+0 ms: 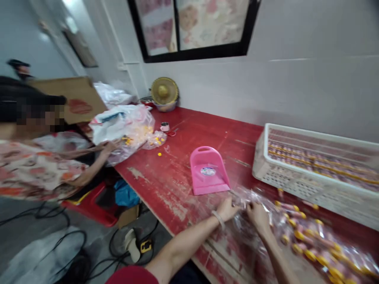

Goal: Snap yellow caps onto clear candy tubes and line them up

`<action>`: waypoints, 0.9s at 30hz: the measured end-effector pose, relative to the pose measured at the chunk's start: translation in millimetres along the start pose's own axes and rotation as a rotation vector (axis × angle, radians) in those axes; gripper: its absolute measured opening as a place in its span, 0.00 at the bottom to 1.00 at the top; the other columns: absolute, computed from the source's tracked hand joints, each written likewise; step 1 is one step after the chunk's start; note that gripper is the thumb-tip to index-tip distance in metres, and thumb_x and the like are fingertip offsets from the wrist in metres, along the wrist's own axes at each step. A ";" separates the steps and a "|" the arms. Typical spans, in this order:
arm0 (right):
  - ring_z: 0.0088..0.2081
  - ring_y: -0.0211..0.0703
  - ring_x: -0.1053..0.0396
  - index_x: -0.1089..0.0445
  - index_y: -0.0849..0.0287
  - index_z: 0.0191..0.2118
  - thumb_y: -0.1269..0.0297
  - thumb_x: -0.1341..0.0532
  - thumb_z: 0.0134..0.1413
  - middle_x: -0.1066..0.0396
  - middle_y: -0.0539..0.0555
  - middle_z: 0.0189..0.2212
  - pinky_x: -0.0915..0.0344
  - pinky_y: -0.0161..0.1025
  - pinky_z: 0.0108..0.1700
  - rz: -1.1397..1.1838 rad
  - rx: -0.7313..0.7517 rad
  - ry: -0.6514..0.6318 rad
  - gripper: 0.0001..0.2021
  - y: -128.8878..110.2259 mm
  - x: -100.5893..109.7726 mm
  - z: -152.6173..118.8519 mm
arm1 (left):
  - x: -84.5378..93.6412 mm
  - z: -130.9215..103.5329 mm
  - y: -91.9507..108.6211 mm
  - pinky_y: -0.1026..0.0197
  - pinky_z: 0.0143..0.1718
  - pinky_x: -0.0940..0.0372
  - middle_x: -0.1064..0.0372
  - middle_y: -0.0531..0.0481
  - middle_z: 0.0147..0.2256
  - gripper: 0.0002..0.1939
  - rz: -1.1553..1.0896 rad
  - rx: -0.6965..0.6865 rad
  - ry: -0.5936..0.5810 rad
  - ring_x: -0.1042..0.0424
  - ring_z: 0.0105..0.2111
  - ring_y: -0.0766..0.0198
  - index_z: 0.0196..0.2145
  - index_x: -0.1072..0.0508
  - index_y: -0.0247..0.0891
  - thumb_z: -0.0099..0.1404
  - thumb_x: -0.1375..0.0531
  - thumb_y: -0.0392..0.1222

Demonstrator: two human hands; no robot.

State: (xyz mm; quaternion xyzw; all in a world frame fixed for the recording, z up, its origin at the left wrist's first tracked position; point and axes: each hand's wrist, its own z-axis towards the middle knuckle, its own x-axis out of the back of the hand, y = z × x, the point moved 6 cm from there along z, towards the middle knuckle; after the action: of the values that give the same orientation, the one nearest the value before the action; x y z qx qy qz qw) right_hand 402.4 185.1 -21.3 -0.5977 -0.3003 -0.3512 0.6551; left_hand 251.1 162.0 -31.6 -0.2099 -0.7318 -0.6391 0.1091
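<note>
Both my hands are closed on a crumpled clear plastic bag (pixel 241 221) over the worn red table. My left hand (pixel 227 210), with a pale band at the wrist, pinches the bag's left side. Close beside it, my right hand (pixel 258 217) grips the bag with bent fingers; motion blurs both. A pink dustpan (pixel 208 175) with an oval label lies just beyond my left hand. Right of my right hand, several small pinkish tubes with yellow ends (pixel 310 234) are spread over the table, some under clear plastic.
A white plastic crate (pixel 304 177) holding rows of similar tubes stands at the right. On the left, a co-worker (pixel 44 169) handles plastic bags (pixel 124 126) with yellow pieces. A straw hat (pixel 164 91) rests at the back. Cables (pixel 109 256) trail across the floor.
</note>
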 end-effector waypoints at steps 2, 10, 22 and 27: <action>0.29 0.49 0.30 0.29 0.59 0.24 0.66 0.47 0.50 0.27 0.63 0.28 0.40 0.41 0.34 -0.067 0.043 -0.068 0.12 5.7 -12.6 -3.9 | 2.1 1.5 -7.0 0.54 0.42 0.34 0.25 0.40 0.39 0.20 -0.011 0.006 -0.002 0.27 0.39 0.53 0.41 0.25 0.33 0.59 0.40 0.53; 0.33 0.50 0.27 0.28 0.60 0.29 0.65 0.47 0.53 0.25 0.63 0.30 0.38 0.39 0.34 -0.240 0.024 -0.162 0.11 6.5 -43.4 -1.2 | 6.8 -17.9 -34.4 0.56 0.41 0.34 0.24 0.41 0.39 0.18 -0.088 0.093 0.036 0.28 0.37 0.56 0.42 0.24 0.32 0.57 0.39 0.45; 0.43 0.44 0.29 0.29 0.56 0.41 0.66 0.47 0.62 0.31 0.58 0.45 0.32 0.39 0.43 0.116 0.443 0.156 0.10 -134.5 70.8 -100.4 | 103.5 -54.3 -24.7 0.60 0.40 0.36 0.25 0.47 0.34 0.10 -0.471 0.012 0.316 0.30 0.34 0.62 0.35 0.24 0.33 0.57 0.40 0.41; 0.44 0.47 0.29 0.29 0.57 0.40 0.62 0.39 0.58 0.29 0.57 0.42 0.32 0.42 0.44 0.272 0.369 0.428 0.07 -134.9 127.9 -130.1 | 236.2 -81.3 -64.9 0.65 0.34 0.39 0.28 0.51 0.30 0.11 -0.563 -0.039 0.728 0.33 0.30 0.66 0.33 0.26 0.35 0.55 0.38 0.45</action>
State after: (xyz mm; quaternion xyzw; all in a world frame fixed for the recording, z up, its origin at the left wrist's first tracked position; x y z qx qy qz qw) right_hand 361.7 37.6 146.3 -0.4160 -0.1314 -0.3178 0.8418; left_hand 3.5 115.7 24.7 0.2333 -0.6623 -0.6895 0.1775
